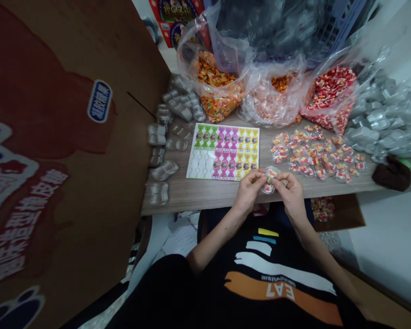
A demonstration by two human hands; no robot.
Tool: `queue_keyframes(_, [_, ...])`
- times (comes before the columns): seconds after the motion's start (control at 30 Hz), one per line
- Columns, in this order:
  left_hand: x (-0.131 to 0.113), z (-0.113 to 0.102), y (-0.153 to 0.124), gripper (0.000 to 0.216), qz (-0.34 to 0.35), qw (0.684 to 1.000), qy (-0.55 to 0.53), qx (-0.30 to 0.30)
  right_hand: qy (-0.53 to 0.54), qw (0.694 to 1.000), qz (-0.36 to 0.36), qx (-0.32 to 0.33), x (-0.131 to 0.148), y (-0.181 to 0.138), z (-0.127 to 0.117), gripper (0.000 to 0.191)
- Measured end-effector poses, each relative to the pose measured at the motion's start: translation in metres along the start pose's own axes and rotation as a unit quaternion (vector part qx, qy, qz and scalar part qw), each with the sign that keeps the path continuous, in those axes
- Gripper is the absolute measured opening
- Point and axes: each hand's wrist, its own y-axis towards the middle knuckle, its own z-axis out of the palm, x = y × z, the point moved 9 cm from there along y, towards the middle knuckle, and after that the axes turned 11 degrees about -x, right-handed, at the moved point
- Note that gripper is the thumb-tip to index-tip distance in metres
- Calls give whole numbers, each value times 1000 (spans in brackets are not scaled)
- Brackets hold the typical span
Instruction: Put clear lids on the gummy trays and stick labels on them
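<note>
A small clear plastic candy container (270,173) with colourful pieces inside is between my hands at the table's front edge. My left hand (250,186) pinches its left side with thumb and fingers. From the right, my right hand (287,186) grips it with thumb and forefinger over the top. A label seems to lie across its middle, partly covered by my thumbs. Just beyond my left hand lies a sticker sheet (225,152) of green, pink and yellow candy-shaped labels, with several blank spots at its lower left. Filled candy containers (317,153) are spread to the right.
Bags of orange-wrapped candy (221,91) and red-and-white candy (335,91) stand at the back. Empty clear containers (158,135) line the left side, with a heap of containers (383,114) at right. A large cardboard box (89,151) walls off the left; a brown item (392,173) sits far right.
</note>
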Motion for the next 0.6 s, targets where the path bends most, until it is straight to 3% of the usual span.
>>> queue_keyframes(0.1, [12, -3, 0, 24, -58, 993, -92, -51, 33, 999, 18, 0, -8, -4, 5, 34])
queue_keyframes(0.2, [16, -1, -2, 28, -90, 986, -125, -62, 35, 999, 37, 6, -18, -7, 11, 31])
queue_keyframes(0.3, [17, 4, -3, 34, -114, 985, -128, -34, 28, 999, 39, -6, -22, -6, 10, 31])
queue_keyframes(0.47, [9, 17, -7, 36, -112, 987, -96, 62, 42, 997, 62, 4, -20, -4, 10, 31])
queue_keyframes(0.6, [6, 15, -6, 33, -86, 992, -60, 69, 51, 996, 77, 1, -23, -5, 9, 31])
